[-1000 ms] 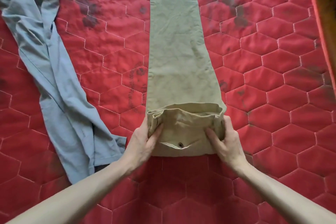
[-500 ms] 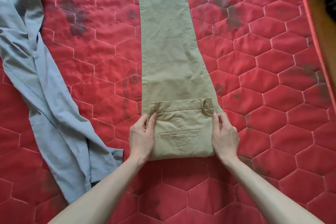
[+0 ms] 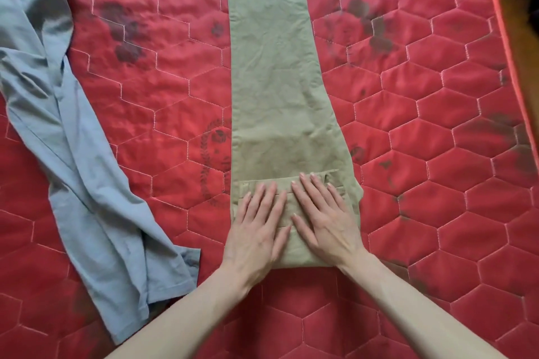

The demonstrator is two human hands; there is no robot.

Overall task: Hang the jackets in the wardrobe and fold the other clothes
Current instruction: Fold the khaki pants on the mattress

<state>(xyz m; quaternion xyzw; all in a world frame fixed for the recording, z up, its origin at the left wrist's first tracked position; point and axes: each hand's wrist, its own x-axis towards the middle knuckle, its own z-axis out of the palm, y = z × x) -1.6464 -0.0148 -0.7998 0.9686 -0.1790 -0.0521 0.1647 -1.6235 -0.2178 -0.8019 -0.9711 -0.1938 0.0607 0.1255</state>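
Both hands are down flat on the khaki trousers (image 3: 277, 81), which lie lengthwise on the red quilted bed (image 3: 437, 154), legs running away toward the far edge. The waist end is turned over once onto the legs, and that folded flap sits at the near end of the trousers. The left hand (image 3: 256, 230) presses on the left half of the flap, fingers straight and spread; the right hand (image 3: 323, 218) presses on the right half, fingers straight and close together, fingertips reaching the waistband edge. Neither grip pinches any cloth; they simply flatten it.

So, by my reading, the trousers are only at their first fold: the long legs beyond the flap are not yet folded, and more turns look needed before this piece is a neat bundle.

Left of the trousers, well apart from them, a grey-blue garment (image 3: 73, 169) lies rumpled and twisted along the bed, not folded at all. Whether it is a jacket or not, I cannot tell.

No wardrobe, hanger, basket or box shows here, so nothing can be said of what is hung or stored.
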